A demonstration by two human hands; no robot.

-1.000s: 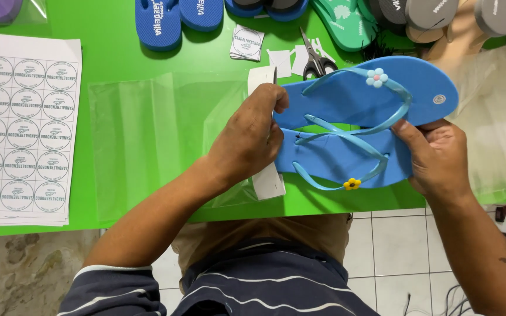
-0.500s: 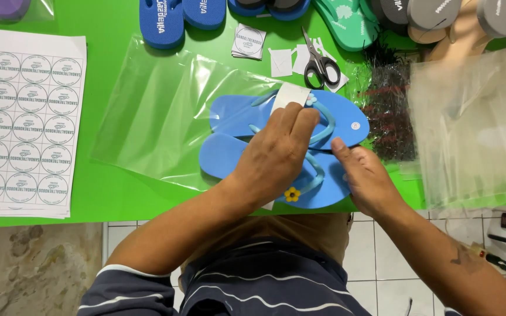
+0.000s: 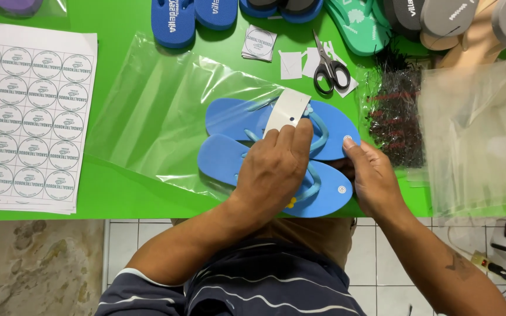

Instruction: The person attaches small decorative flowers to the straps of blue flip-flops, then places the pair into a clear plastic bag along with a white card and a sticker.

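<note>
A pair of light blue flip-flops (image 3: 276, 153) lies side by side on the green counter (image 3: 124, 64), toe ends already inside the mouth of a clear plastic bag (image 3: 165, 111) that spreads out to the left. The left hand (image 3: 276, 169) lies flat over the straps, its fingers (image 3: 291, 137) pinning the lower end of a white card (image 3: 288, 109) against the sandals, so that card and pair stay together as one stack. The right hand (image 3: 370, 175) cups the heel ends at the right, fingers curled lightly on the soles, apparently steadying them from behind. At the far edge lie scissors (image 3: 329, 67) and small paper tags, close to hand. A sheet of round stickers (image 3: 27, 117) sits to the left; a stack of clear bags (image 3: 475, 134) sits at the right.
</note>
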